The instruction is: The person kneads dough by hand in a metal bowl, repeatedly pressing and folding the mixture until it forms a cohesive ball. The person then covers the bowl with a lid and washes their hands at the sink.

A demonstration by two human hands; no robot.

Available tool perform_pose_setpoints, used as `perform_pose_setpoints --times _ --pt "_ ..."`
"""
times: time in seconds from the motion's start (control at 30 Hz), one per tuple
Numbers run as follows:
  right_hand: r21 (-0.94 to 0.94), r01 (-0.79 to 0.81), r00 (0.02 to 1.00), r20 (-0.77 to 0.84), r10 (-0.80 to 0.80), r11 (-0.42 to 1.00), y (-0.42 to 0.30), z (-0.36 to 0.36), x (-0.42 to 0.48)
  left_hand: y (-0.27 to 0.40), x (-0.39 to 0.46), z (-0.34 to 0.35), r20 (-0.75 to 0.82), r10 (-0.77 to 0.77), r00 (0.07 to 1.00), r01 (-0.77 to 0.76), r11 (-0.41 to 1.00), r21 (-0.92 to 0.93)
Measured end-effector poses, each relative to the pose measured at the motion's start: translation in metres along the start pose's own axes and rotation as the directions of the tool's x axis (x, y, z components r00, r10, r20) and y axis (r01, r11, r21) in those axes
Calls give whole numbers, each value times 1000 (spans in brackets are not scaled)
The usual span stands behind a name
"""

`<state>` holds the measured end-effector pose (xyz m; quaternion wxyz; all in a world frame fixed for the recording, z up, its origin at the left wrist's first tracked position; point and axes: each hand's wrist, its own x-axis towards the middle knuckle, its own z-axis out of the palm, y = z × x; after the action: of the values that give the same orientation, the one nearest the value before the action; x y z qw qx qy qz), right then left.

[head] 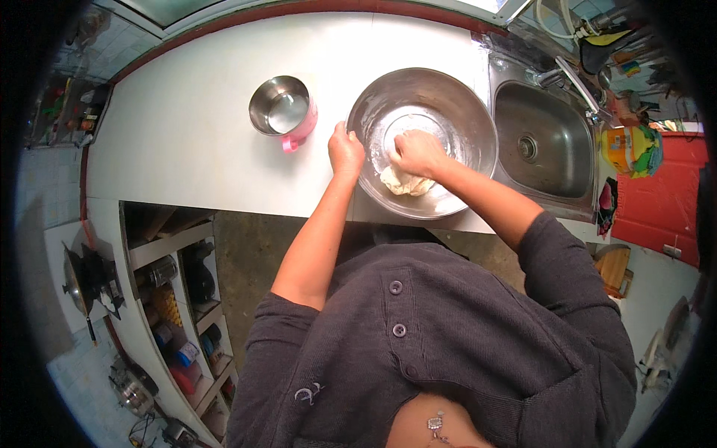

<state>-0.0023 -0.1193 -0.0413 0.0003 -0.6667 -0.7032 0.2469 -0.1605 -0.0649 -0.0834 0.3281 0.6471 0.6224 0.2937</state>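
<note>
A large stainless steel bowl (pixel 476 120) stands on the white counter, its inner wall smeared with a whitish residue. Near the bowl's close side lies a lump of pale dough (pixel 406 183). My right hand (pixel 420 152) is curled into a fist inside the bowl, pressed on the far part of the dough; its fingertips are hidden. With my left hand (pixel 346 151) I grip the bowl's left rim, thumb up and fingers around the edge. To the left of that hand is a pink cup (pixel 305 126) with a metal inside and a pink handle towards me.
A steel sink (pixel 546 162) with a faucet (pixel 552 77) adjoins the bowl's right side. Past it are a yellow and green packet (pixel 630 151) and a red surface (pixel 655 207). Below the white counter (pixel 185 129), at the left, are shelves (pixel 168 246) with jars.
</note>
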Motion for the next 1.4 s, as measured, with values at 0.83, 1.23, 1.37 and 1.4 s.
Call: perform_pose_setpoints --times 0.83,1.23,1.37,1.4 --pt "-82 244 929 -264 -257 966 -9 43 45 8 -3 -4 116 -103 988 121 979 -163" --pt "-82 173 959 -215 -187 982 -11 41 68 9 2 -5 54 -15 998 19 997 -76" --pt "-30 247 968 42 -246 969 -8 10 34 9 -2 -5 46 -38 998 42 995 -95" --pt "-94 350 937 38 -348 932 -1 14 24 1 0 -2 27 2 1000 -1 999 -46"
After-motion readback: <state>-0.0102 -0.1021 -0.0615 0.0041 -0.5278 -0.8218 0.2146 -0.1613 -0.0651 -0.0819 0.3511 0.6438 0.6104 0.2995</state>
